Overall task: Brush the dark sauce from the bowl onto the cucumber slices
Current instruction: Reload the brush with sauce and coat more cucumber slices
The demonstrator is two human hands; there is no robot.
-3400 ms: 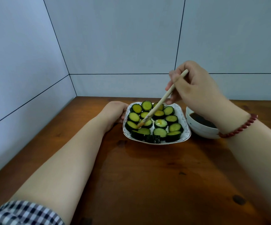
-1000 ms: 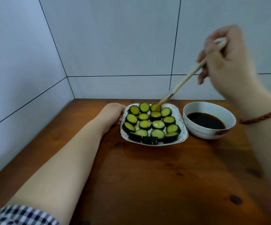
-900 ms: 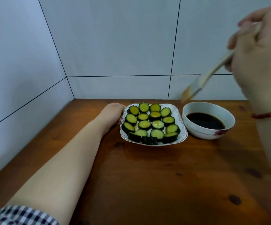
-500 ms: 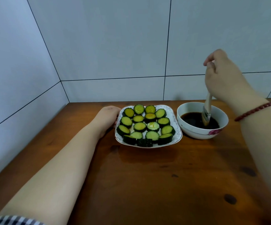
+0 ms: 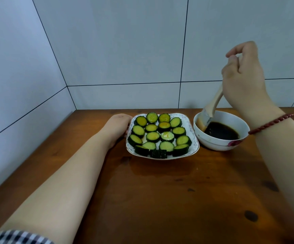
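Moved brush (image 5: 211,110) off the slices (image 5: 160,134) into the bowl (image 5: 237,143) at bench back-right, right hand (image 5: 243,80) gripping its handle, left hand (image 5: 118,125) grasping the plate (image 5: 194,145): reloading sauce (image 5: 222,132), more coating due.

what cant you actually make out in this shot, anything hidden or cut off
Head view only:
- Left hand: its fingers are behind the plate rim, so the grip is unclear.
- Brush: the upper handle is hidden inside the right hand; the bristle tips are sunk in the dark sauce.
- Bowl: sauce depth cannot be told.
- Both arms are cut off by the frame edges.
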